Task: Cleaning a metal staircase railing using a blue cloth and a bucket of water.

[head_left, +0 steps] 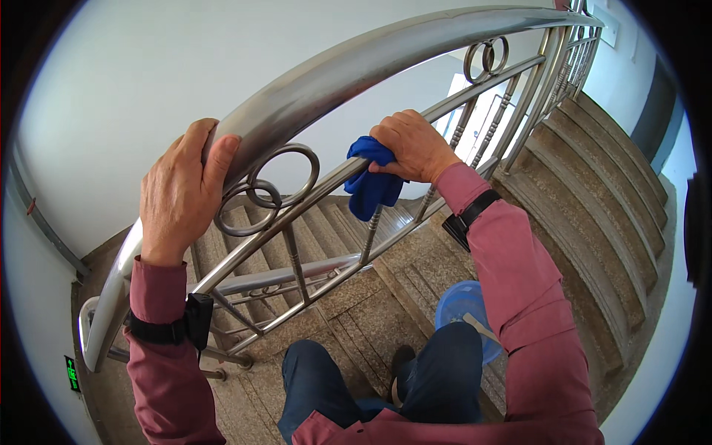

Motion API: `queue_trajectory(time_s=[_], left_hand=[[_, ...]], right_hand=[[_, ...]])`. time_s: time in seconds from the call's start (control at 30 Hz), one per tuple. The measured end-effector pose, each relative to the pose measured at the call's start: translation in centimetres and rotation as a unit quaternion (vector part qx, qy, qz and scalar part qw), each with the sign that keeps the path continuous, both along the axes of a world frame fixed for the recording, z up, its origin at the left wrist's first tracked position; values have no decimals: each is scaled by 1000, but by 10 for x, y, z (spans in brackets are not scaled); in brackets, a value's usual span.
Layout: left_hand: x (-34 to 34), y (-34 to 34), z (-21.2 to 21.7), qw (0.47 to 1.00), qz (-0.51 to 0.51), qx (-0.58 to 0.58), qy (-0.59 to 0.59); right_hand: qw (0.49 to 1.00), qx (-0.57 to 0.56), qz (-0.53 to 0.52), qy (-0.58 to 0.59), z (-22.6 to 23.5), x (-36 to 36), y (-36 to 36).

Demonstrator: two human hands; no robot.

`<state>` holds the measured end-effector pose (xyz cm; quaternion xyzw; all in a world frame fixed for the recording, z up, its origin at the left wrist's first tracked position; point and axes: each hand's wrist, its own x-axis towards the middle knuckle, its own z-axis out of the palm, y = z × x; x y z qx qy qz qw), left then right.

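Observation:
My left hand (180, 191) is wrapped over the thick steel handrail (297, 85), its thumb lying along the near side. Lower and to the right, my right hand (414, 144) grips a blue cloth (373, 178) that is folded around the thinner rail (330, 184) beneath the handrail. Part of the cloth hangs down below that rail, in front of an upright baluster (371, 236). Between the two hands, steel rings (284, 175) fill the gap between the handrail and the thinner rail. My right fingers curl over the cloth, so their tips are partly hidden.
Stone steps (593, 193) climb at the right, and another flight (256, 248) lies beyond the railing. A blue translucent basin (461, 302) with a pale strip-like object stands on a step by my right knee. A green lit sign (71, 373) is low on the left wall.

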<state>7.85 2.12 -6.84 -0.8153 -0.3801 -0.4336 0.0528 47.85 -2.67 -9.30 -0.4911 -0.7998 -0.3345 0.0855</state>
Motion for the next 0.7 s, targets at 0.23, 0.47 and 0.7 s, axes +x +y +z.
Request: queue_trajectory(time_s=[0.23, 0.47, 0.7], left_hand=[[-3, -1, 0, 1000, 6, 9, 2], [-2, 0, -1, 1000, 8, 13, 3], [-2, 0, 0, 1000, 1, 15, 2]], right_hand=[[999, 36, 25, 25, -2, 8, -2], [997, 64, -10, 35, -1, 22, -4], [995, 91, -27, 38, 5, 34, -11]])
